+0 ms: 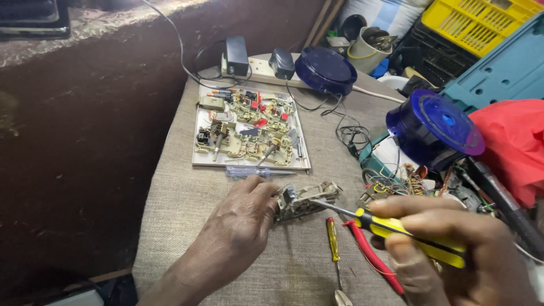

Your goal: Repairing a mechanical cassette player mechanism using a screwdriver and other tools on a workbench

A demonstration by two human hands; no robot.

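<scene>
At the near middle of a cloth-covered desk (181, 198), the left hand (241, 218) clamps a small beige switch part (306, 198), fingers closed around its left end. The right hand (453, 255) grips a yellow-and-black screwdriver (408, 235), its metal tip resting on the part's top. A slim yellow-handled screwdriver (333, 241) and red-handled pliers (371, 255) lie on the cloth just below the part, between the two hands. Toward the far edge sits a white tray of electrical parts (249, 127), with a clear tester screwdriver (258, 171) along its near rim. Two blue domed covers (326, 69) (433, 127) stand toward the far right corner, beside tangled wires (396, 184).
</scene>
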